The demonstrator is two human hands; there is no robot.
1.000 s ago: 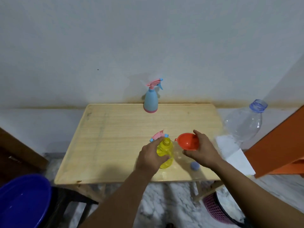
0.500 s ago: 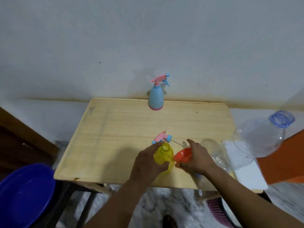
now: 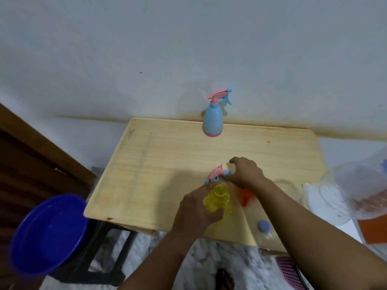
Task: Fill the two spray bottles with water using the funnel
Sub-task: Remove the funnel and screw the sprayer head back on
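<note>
The left hand grips the see-through yellow plastic bottle. The right hand pinches the pink and blue spray top on the wooden table. No writing can be read.

The surface is pale wood with a visible grain and a smooth, faintly satin finish. The yellow bottle is translucent glossy plastic, the blue spray bottle opaque smooth plastic with a pink trigger head, and the orange funnel also looks plastic. The blue basin is shiny plastic; the floor looks like polished veined marble.
</note>
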